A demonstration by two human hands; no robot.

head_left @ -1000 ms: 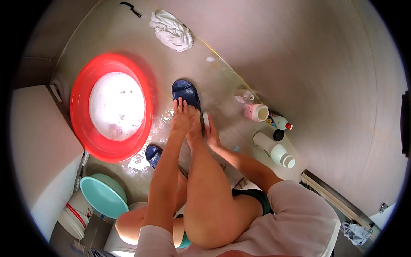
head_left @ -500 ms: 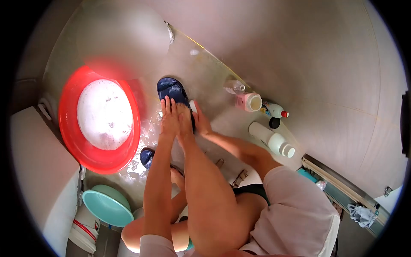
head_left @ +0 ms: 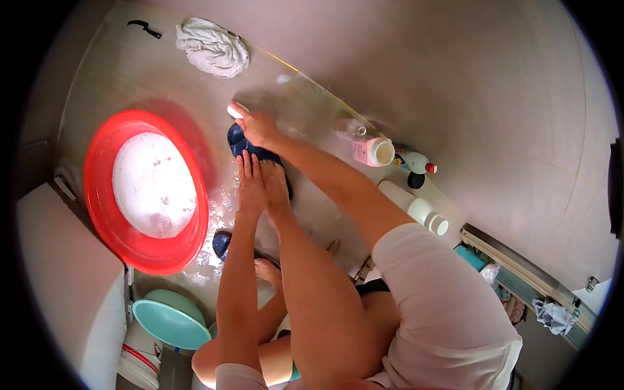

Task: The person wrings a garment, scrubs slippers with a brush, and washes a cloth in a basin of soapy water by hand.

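Note:
A navy slipper (head_left: pixel 240 135) is on my forward foot (head_left: pixel 274 174), on the wet floor. My left hand (head_left: pixel 251 185) lies flat over that foot, its stretched fingers reaching the slipper's strap. Past the slipper's toe end, my right hand (head_left: pixel 260 128) is closed around a small white object with a rounded end (head_left: pixel 236 110); its kind is partly hidden by the fingers. The other navy slipper (head_left: pixel 221 246) is on my second foot (head_left: pixel 266 272), beside a foamy wet patch.
A red basin (head_left: pixel 156 261) of white suds stands at left, with a green basin (head_left: pixel 170 325) below it. A white cloth (head_left: pixel 212 48) and a black-handled tool (head_left: pixel 145 28) lie far off. Along the right wall are a pink jar (head_left: pixel 373 151) and several bottles, including a white one (head_left: pixel 422 213).
My right hand has moved forward from the slipper's right side to beyond its toe, carrying the white object. My left hand stays on the foot. The far cloth and tool are now visible.

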